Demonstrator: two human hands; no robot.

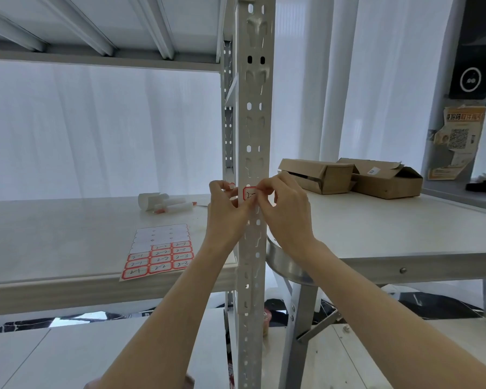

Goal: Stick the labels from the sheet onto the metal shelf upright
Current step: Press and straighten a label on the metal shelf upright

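A white perforated metal shelf upright (254, 113) runs down the middle of the view. A red-bordered label (249, 194) with handwriting lies against its front face at hand height. My right hand (285, 209) pinches the label's right edge. My left hand (226, 210) touches its left side, and a second small red-edged label (231, 186) shows at that hand's fingertips. The label sheet (160, 251) lies on the shelf board to the left, with its upper rows peeled bare and several red-bordered labels on the lower rows.
White tubes and a roll (163, 204) lie on the shelf board (54, 237) behind the sheet. Two open cardboard boxes (348, 176) sit on the white table (404, 234) to the right. Another shelf level (96, 58) hangs overhead.
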